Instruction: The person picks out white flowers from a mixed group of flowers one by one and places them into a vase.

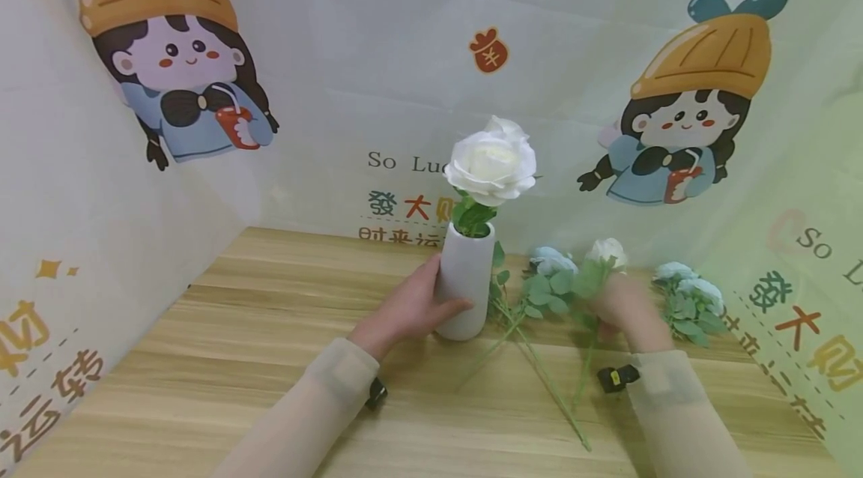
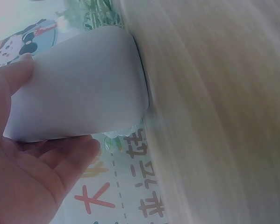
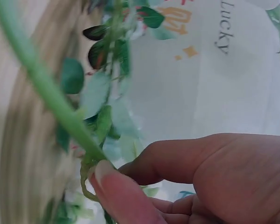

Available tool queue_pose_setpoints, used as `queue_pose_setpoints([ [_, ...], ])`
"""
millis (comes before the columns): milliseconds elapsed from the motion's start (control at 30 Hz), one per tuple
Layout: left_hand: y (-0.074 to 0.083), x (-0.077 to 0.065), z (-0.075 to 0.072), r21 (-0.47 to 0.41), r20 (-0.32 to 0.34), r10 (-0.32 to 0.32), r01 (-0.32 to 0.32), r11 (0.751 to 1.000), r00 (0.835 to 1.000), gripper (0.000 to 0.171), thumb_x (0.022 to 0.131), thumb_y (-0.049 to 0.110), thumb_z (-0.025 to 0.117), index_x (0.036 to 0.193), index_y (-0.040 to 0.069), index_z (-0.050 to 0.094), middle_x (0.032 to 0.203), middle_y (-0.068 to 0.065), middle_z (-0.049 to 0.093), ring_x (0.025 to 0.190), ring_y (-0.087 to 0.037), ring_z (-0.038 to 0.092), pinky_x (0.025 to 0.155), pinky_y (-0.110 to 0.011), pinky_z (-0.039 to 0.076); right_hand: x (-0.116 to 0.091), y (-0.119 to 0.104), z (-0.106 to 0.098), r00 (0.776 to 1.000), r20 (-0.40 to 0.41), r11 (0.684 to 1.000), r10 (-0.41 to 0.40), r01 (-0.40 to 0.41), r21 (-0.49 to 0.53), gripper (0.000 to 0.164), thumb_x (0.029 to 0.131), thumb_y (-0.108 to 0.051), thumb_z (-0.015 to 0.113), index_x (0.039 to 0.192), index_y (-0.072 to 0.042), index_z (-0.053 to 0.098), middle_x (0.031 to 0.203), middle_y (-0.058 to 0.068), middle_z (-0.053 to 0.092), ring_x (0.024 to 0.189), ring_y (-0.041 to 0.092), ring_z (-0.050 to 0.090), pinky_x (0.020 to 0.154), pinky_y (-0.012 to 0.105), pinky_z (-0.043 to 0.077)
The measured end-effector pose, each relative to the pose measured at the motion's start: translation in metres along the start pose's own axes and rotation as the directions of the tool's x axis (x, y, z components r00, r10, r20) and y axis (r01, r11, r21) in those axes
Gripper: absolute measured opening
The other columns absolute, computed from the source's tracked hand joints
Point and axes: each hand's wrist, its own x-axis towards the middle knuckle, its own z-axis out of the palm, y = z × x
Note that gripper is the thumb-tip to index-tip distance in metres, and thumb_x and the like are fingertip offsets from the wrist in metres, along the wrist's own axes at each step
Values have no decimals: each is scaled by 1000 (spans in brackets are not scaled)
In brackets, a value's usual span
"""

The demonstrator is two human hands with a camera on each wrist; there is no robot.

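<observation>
A white vase (image 1: 465, 279) stands upright on the wooden table, a large white rose (image 1: 492, 163) in its mouth. Around the vase's side my left hand (image 1: 418, 302) curls, thumb in front and fingers behind; the left wrist view shows thumb and fingers on opposite sides of the vase (image 2: 79, 88). My right hand (image 1: 623, 306), blurred in the head view, pinches the green stem (image 3: 46, 88) of an artificial flower between thumb and forefinger. The smaller white rose (image 1: 607, 253) appears just above this hand, with leaves partly hiding it.
A pale blue flower (image 1: 553, 261) with leafy stems lies right of the vase, its stems crossing toward the table's front. More pale blue flowers (image 1: 697, 294) lie at the far right. Printed cloth (image 1: 377, 73) hangs behind the table (image 1: 270, 298) and along both sides.
</observation>
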Motion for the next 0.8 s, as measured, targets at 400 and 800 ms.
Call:
queue_pose_setpoints([
  [400, -1, 1, 1, 14, -4, 5, -5, 1000, 1000, 82, 88, 44, 76, 148, 11, 31, 138, -8, 47, 120, -20, 48, 101, -46, 44, -17, -23, -21, 982, -175, 995, -69, 56, -77, 41, 97, -24, 55, 58, -11, 55, 52, 3, 59, 46, 20, 54, 45, 35, 45],
  [800, -4, 1, 1, 6, -12, 23, -23, 1000, 1000, 83, 88, 43, 76, 148, 10, 30, 136, -9, 48, 119, -20, 48, 101, -46, 45, -28, -42, -31, 946, -324, 999, -2, 12, 29, 41, 96, -21, 45, 129, 3, 54, 106, 21, 66, 56, 23, 55, 36, 32, 41],
])
